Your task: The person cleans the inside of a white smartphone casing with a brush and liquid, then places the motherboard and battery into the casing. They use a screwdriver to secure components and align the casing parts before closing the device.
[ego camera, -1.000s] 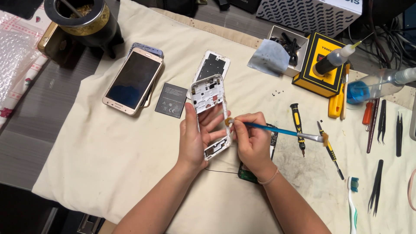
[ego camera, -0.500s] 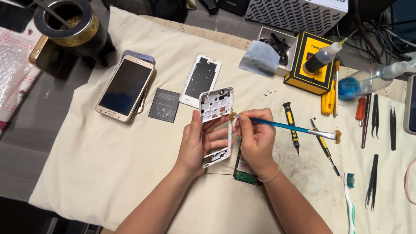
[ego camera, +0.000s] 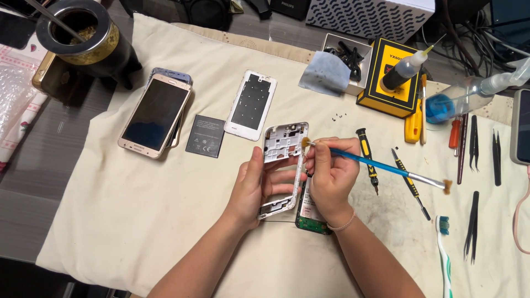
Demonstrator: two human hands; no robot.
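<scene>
My left hand [ego camera: 255, 187] grips a white phone mid-frame [ego camera: 282, 144], holding it tilted above the cream cloth [ego camera: 138, 209]. My right hand [ego camera: 330, 171] pinches a blue-handled brush [ego camera: 386, 166]; its bristle tip touches the frame's upper right corner. A green circuit board [ego camera: 310, 216] lies on the cloth under my right wrist, partly hidden. Behind the frame lie a white back cover [ego camera: 251, 105] and a dark battery [ego camera: 206, 136].
Two stacked phones [ego camera: 155, 115] lie at the left, near a dark cup with a metal rim [ego camera: 83, 41]. To the right: screwdrivers [ego camera: 367, 160], tweezers [ego camera: 473, 226], a toothbrush [ego camera: 444, 254], a yellow box [ego camera: 395, 77], a dropper bottle [ego camera: 406, 69], a spray bottle [ego camera: 469, 94].
The view has shifted slightly. My hands have kept the frame and brush; the brush tip has moved a little along the frame's top edge.
</scene>
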